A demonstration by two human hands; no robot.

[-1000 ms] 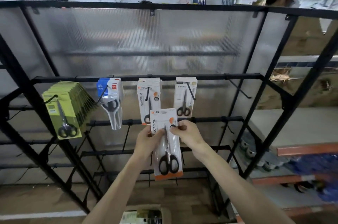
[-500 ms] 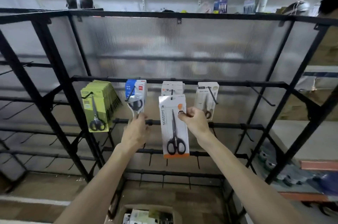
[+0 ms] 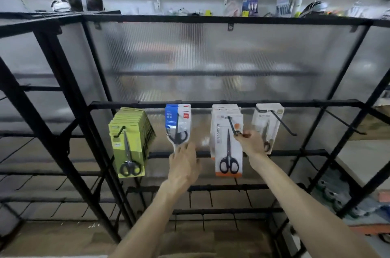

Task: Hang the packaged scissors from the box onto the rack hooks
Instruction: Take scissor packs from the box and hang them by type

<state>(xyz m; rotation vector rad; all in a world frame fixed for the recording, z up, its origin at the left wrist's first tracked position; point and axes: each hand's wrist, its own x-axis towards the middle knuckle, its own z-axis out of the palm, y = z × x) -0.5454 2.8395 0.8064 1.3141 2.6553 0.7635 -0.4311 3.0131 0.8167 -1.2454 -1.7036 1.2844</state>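
Scissors pack (image 3: 229,152) threaded on the hook (image 3: 230,123) near its tip, upper edge pinched by right hand (image 3: 252,145), left hand (image 3: 183,165) loose and apart; hanging nearly done, next likely sliding it back, then releasing.

Black metal rack (image 3: 211,19) carries packaged scissors on the hooks (image 3: 283,124) of one rail: a green stack (image 3: 128,146), a blue pack (image 3: 171,119), white-and-orange packs (image 3: 229,148) and a white pack (image 3: 266,119).

Right hand (image 3: 250,143): pinches white-and-orange carded scissors (image 3: 229,152) — on black wire hook (image 3: 231,126).
Left hand (image 3: 183,165): fingertips touching blue-white scissors pack (image 3: 177,129).
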